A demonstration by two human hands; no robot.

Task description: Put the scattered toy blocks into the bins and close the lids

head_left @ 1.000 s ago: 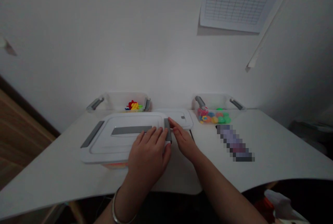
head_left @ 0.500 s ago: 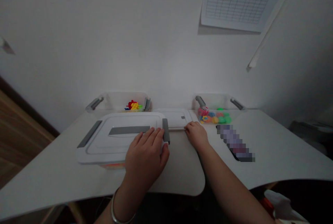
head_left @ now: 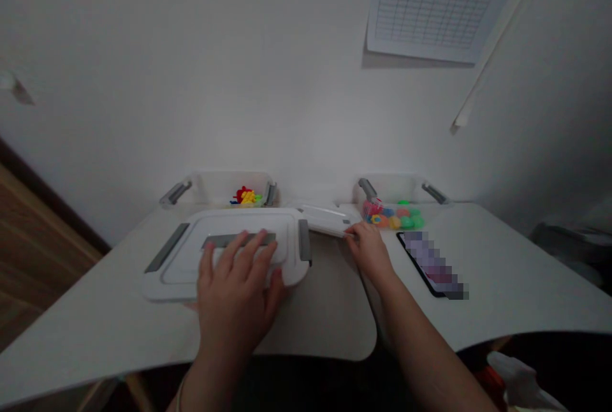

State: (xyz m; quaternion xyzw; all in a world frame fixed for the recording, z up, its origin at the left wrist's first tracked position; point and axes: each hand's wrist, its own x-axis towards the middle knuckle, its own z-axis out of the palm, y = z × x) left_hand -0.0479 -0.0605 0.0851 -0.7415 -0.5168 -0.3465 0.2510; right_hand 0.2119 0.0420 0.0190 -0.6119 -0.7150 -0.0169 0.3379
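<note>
My left hand (head_left: 235, 294) lies over a storage box with a white lid (head_left: 184, 268) and grey clips, its fingers spread across the grey handle. Between the thumb and fingers of my right hand (head_left: 370, 252) is the near right corner of a loose white lid (head_left: 327, 218), which is tilted behind the box. Close to that hand stands a clear box (head_left: 399, 185) with colourful round pieces (head_left: 404, 219) in it. The underside of the loose lid is hidden.
Against the wall at the back left is another clear box (head_left: 210, 187) with small red and yellow toys (head_left: 246, 195). A phone (head_left: 428, 265) lies on the white table (head_left: 507, 272) at the right. A printed grid sheet (head_left: 430, 10) hangs on the wall.
My left hand has slid left along the lid and spread its fingers. My right hand has shifted slightly right, and the loose lid has turned and tilted.
</note>
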